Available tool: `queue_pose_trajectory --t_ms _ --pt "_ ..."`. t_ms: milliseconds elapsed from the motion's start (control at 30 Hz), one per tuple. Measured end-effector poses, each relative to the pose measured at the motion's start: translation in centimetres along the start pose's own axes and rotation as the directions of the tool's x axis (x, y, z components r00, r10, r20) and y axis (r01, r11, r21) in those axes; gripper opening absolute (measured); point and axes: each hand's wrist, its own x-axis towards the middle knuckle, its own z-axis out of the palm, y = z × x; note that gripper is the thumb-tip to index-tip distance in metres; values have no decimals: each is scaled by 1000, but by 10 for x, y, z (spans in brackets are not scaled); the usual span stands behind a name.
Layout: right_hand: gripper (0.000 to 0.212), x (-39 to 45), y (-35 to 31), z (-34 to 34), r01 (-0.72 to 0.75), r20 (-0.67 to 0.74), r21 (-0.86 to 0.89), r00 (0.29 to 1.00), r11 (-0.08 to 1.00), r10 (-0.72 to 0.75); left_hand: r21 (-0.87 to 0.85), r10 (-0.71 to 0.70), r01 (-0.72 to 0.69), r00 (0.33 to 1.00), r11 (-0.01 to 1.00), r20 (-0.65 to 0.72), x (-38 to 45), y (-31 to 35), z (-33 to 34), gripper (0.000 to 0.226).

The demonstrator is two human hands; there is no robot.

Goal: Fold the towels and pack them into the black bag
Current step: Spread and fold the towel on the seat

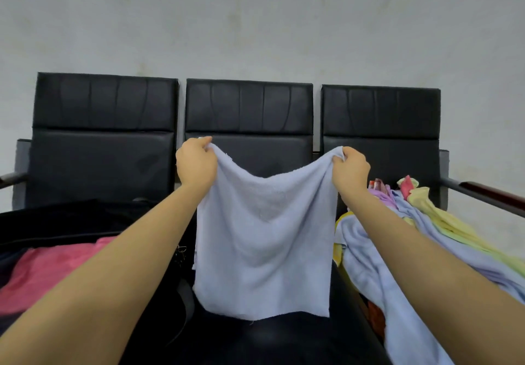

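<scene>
A pale blue towel (264, 239) hangs in the air in front of me, held up by its two top corners. My left hand (196, 163) pinches the left corner and my right hand (350, 168) pinches the right corner. The towel's top edge sags between them and its bottom edge hangs just above the black seat. The black bag (65, 219) lies open on the left seat, with a pink towel (48, 271) inside it; my left forearm covers part of it.
A heap of unfolded towels (397, 251), pale blue, yellow and purple, lies on the right seat. A row of three black padded chairs (250, 109) stands against a grey wall. A dark wooden armrest (488, 194) sticks out at the right.
</scene>
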Motion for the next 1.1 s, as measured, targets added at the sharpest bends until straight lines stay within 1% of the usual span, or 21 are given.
queue_pose_trajectory --t_ms 67,100,167,233,267,400,433,467,533,567,633,667,700,733,767,833,867,933,1000,1067,1100 --pt "12 1 0 2 -56 6 51 998 997 55 -17 -5 5 1000 1000 -11 1 -2 0 39" --pt "8 1 0 2 -92 2 116 996 989 93 -32 -24 23 1000 999 -20 2 -3 -1 39" --pt "18 2 -1 1 -139 -24 259 988 956 150 -80 -94 91 995 993 -34 3 -4 -3 40" --pt "15 3 -3 2 -139 -58 342 984 929 168 -117 -144 140 989 983 -25 5 -3 -5 43" --pt "12 3 -3 3 -141 -68 359 982 923 176 -116 -139 138 990 984 -6 5 -3 -5 46" --pt "15 9 -11 -1 -142 -130 453 966 880 223 42 24 -30 990 999 140 8 0 -9 62" --pt "15 10 -13 -2 -125 -154 453 964 883 215 70 52 -65 983 995 177 9 1 -10 58" --pt "15 11 -16 -4 -111 -171 444 964 889 206 104 75 -97 978 990 195 11 2 -11 47" --pt "15 14 -21 -7 -96 -180 434 965 896 191 196 97 -128 982 972 161 13 9 -13 40" --pt "14 16 -23 -9 -102 -151 456 970 884 189 212 97 -124 987 969 131 14 11 -13 40" --pt "19 17 -29 -13 -127 -24 502 987 855 161 206 106 -121 991 971 81 17 14 -15 39" --pt "28 18 -31 -15 -132 49 476 991 869 124 211 112 -123 992 970 62 19 14 -15 39" --pt "39 18 -31 -17 -115 110 399 991 910 78 211 116 -123 992 970 43 19 13 -15 40" --pt "47 19 -29 -18 -70 142 288 989 955 29 203 119 -122 993 972 25 21 12 -15 40" --pt "48 19 -28 -20 1 139 170 990 985 -25 193 124 -123 992 974 6 22 11 -15 40" --pt "30 21 -22 -23 142 85 -1 986 990 -141 188 130 -126 991 974 -13 25 8 -16 40" --pt "24 22 -20 -23 175 50 -47 984 983 -173 198 136 -131 991 971 -12 27 6 -16 39" --pt "22 24 -18 -23 196 -16 -80 980 977 -197 240 142 -134 990 961 -19 28 4 -15 32" --pt "23 24 -18 -24 189 -57 -56 980 980 -192 285 148 -133 989 949 -31 28 6 -15 23" --pt "22 23 -20 -26 133 -75 8 988 991 -132 279 149 -131 988 951 -44 26 13 -18 24" --pt "21 23 -22 -27 96 -87 74 992 993 -90 237 134 -118 990 964 -52 25 17 -19 25"
